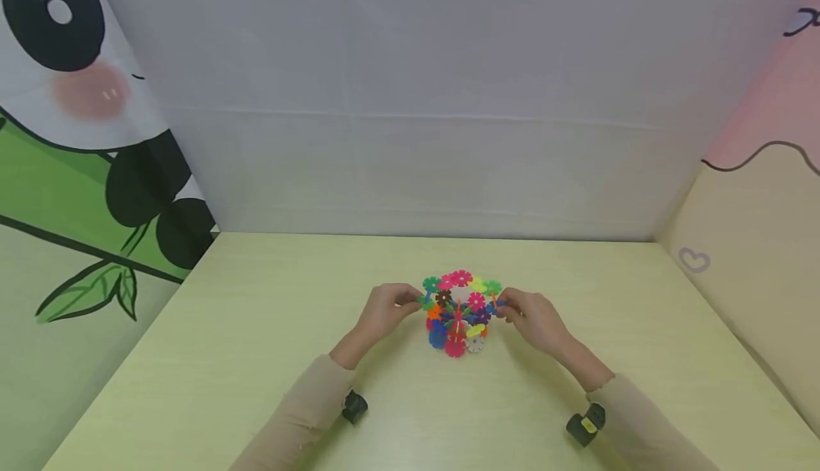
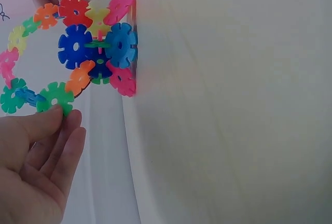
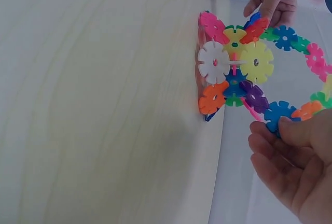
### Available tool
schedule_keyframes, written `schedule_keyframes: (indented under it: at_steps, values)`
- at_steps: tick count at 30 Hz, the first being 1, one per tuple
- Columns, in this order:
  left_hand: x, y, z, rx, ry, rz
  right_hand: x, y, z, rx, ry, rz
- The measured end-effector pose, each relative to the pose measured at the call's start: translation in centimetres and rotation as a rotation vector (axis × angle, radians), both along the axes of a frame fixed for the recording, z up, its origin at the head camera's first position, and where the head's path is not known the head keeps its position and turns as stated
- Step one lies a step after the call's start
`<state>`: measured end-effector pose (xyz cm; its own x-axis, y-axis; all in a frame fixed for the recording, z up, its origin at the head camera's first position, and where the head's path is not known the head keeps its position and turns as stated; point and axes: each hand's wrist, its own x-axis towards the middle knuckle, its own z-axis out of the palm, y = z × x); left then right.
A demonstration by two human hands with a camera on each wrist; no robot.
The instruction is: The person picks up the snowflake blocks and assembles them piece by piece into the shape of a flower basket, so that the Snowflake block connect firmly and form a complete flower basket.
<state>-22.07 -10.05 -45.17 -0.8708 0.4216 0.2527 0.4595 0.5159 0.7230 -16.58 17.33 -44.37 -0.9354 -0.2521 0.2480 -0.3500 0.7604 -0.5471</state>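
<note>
A basket-like build of interlocking plastic snowflake discs (image 1: 455, 346) stands on the table in the head view, in pink, blue, green, orange, white and other colours. An arched loop of linked discs rises from its body. My left hand (image 1: 384, 311) is at its left side, where thumb and fingers pinch a green disc (image 2: 55, 94) low on the loop. On the opposite side my right hand (image 1: 534, 320) pinches a blue disc (image 3: 280, 111) between thumb and forefinger. The other fingers of both hands are loosely bent. Part of the build's far side is hidden.
The pale wooden table (image 1: 256, 357) extends around the build. A white cloth wall (image 1: 410, 101) stands behind it, with printed panels at left and right. Each wrist carries a small black camera, one (image 1: 354, 407) at left and one (image 1: 586, 425) at right.
</note>
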Motion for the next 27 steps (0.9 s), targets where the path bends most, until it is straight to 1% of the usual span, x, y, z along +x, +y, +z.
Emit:
schedule_keyframes:
  at_steps: [2, 3, 6, 9, 10, 16, 20, 27]
  values:
    - [0.0, 0.0, -0.1, 0.012, -0.004, -0.007, 0.0, 0.0, 0.0, 0.005, 0.004, -0.004]
    - [-0.1, 0.0, -0.3, 0.019, 0.014, -0.012, 0.0, 0.0, 0.0, 0.006, 0.001, -0.008]
    - [-0.1, 0.1, -0.4, 0.029, 0.007, -0.016, -0.1, 0.1, -0.1, 0.006, -0.005, -0.009]
    - [0.0, 0.3, -0.3, 0.025, 0.001, -0.010, -0.3, 0.2, -0.3, -0.004, -0.001, 0.002]
    - [0.1, 0.3, -0.1, 0.020, -0.020, -0.006, -0.3, 0.2, -0.4, -0.005, 0.003, 0.007]
    - [0.1, 0.4, -0.2, 0.018, -0.015, 0.007, -0.6, 0.2, -1.0, -0.033, 0.023, 0.021]
    - [0.0, 0.4, -0.3, 0.023, -0.028, 0.017, -0.6, 0.1, -1.4, -0.070, 0.031, 0.029]
    - [0.1, 0.4, -0.2, 0.032, -0.021, 0.004, -0.5, 0.0, -1.8, -0.081, 0.052, 0.020]
